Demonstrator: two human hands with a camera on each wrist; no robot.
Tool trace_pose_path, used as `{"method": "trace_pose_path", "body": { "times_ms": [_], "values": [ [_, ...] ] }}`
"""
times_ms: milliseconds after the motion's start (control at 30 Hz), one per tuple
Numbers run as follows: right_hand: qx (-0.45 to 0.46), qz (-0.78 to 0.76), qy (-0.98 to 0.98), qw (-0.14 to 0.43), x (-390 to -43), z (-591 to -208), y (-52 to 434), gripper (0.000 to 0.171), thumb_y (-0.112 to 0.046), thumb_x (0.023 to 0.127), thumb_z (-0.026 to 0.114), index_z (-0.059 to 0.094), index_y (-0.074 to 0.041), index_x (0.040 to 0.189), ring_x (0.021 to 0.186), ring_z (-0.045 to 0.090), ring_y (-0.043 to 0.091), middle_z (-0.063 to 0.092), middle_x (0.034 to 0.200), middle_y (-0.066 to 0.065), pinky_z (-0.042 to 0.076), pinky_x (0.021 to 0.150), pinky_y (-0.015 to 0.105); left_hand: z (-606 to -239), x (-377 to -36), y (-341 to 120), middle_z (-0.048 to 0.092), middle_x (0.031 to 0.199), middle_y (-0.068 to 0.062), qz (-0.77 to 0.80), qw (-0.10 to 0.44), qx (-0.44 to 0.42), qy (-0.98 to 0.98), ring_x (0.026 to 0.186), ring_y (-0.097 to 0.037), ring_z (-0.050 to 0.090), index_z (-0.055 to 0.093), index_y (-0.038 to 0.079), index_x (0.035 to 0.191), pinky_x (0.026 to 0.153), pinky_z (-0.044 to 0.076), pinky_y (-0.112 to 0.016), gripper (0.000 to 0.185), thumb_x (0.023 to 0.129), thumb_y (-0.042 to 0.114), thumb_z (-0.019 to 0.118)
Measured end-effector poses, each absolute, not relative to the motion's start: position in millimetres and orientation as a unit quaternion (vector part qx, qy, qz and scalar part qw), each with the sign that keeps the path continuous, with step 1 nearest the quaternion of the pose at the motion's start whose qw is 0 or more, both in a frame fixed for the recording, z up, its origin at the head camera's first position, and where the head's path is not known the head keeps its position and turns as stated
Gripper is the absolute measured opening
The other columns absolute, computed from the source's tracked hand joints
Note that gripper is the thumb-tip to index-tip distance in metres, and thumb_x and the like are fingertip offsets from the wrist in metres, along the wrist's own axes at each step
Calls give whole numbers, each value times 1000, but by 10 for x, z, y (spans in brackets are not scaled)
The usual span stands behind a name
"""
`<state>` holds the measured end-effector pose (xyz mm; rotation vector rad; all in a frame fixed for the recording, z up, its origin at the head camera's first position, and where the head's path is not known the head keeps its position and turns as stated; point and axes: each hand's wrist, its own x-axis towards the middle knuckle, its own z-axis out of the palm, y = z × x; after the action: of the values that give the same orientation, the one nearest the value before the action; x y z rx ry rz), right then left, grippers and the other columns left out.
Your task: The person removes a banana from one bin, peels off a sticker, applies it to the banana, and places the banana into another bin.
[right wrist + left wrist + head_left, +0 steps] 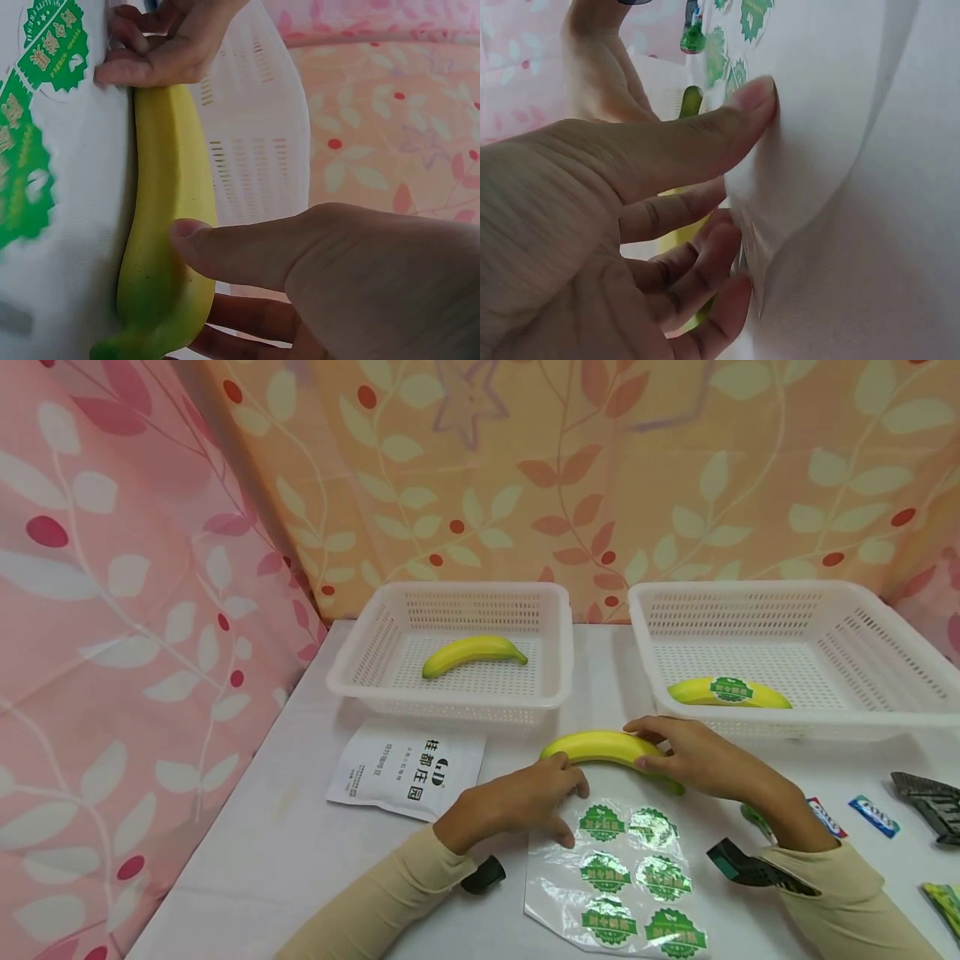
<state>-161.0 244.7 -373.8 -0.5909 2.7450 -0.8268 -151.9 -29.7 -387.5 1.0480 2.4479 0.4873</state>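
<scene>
A yellow banana with a greenish stem end lies between both hands, behind a clear sheet of round green stickers. My right hand holds the banana near its stem end; in the right wrist view the thumb presses one side while the fingers go behind the other. At the opposite end, my left hand has its fingertips right by the banana. Its thumb reaches out over the sheet's edge in the left wrist view, the other fingers bent loosely with a gap to the thumb.
Behind stand two white plastic baskets: the left basket contains a plain banana, the right basket a banana with a green sticker. A white pouch lies left. Small packets and a black object lie right.
</scene>
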Motion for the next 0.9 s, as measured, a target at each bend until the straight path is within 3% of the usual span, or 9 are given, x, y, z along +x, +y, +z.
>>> {"method": "trace_pose_path", "body": {
  "times_ms": [233,433,633,733,900],
  "values": [
    [-204,-281,932,108,-1617,-3739,2449,50,-22,96,80,63,-2,139,110,66,28,71,124,13,56,93,52,-3892,-1517,-288,57,124,5,169,206,381,885,113,-7,50,64,20,125,92,42,-24,51,84,28,93],
    [-206,-271,935,97,-1584,-3697,2432,52,-23,96,80,63,-5,142,120,66,34,70,133,17,54,99,58,-3929,-1611,-313,63,135,1,253,244,383,854,121,-7,59,56,18,144,102,48,-23,70,84,18,93],
    [-213,-286,930,85,-1454,-3550,2341,48,-20,94,81,67,-15,141,129,62,35,67,141,9,50,105,65,-3957,-1741,-375,59,144,10,351,302,359,810,129,-7,56,61,24,145,107,46,-27,62,89,18,86],
    [-237,-307,919,78,-1395,-3491,2287,39,-17,92,83,74,-21,130,123,64,29,71,131,0,53,103,59,-3942,-1777,-404,57,145,12,412,334,327,783,134,-7,50,65,27,144,113,41,-31,59,88,18,83],
    [-283,-329,896,97,-1341,-3428,2222,24,-21,90,85,80,-29,112,109,62,19,71,112,-11,57,93,37,-3904,-1817,-445,58,148,15,475,354,298,749,142,-5,43,66,27,144,123,31,-40,59,87,18,79]
  ]
}}
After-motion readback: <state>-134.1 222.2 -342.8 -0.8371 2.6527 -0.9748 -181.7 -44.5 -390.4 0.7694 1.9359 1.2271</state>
